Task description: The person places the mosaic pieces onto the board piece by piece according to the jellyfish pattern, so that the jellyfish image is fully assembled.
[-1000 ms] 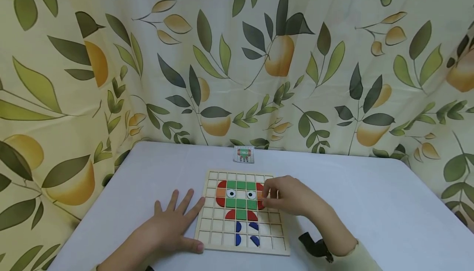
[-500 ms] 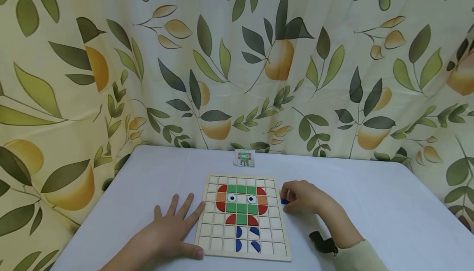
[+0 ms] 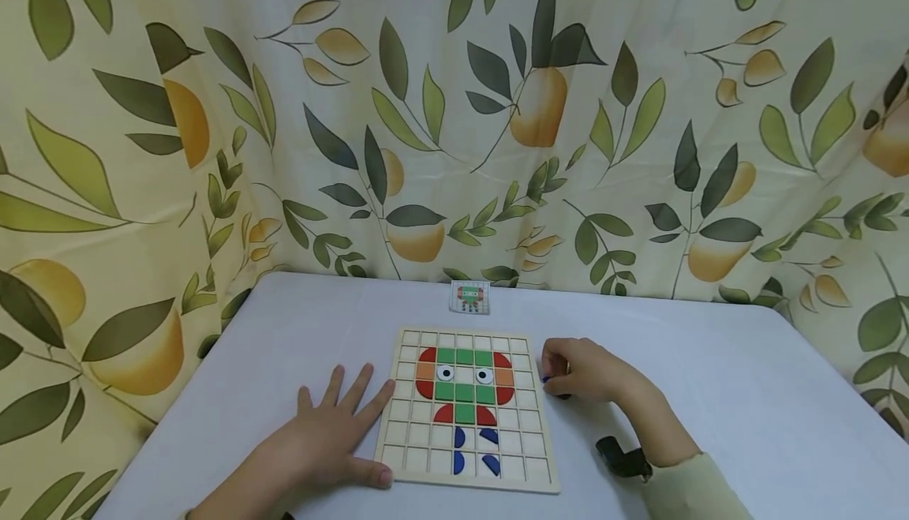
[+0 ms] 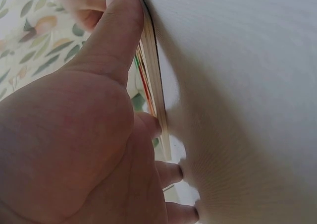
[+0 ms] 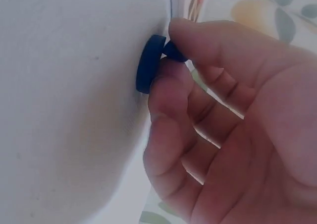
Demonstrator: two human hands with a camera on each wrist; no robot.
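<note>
A wooden grid board (image 3: 476, 486) lies on the white table, bearing red, orange, green and blue pieces and two eye tiles in a figure. Along its left side my left hand (image 3: 319, 441) rests with fingers spread, thumb and index at the edge. Just off the board's right edge is my right hand (image 3: 585, 372), fingers curled low over the table. In the right wrist view its thumb and index finger pinch a small blue block (image 5: 174, 53), mostly hidden by them. Against those fingertips, at the table surface, stands another blue block (image 5: 150, 65) with a curved side.
Behind the board a small pattern card (image 3: 470, 297) shows a similar figure. A leaf-and-fruit printed curtain (image 3: 454, 149) hangs along the back and left of the table (image 3: 710, 394). A black strap (image 3: 621, 457) is at the right wrist.
My right hand has moved right, off the board's right side and down to the table beside it, where its fingers have closed on a blue block. The left hand stays in place.
</note>
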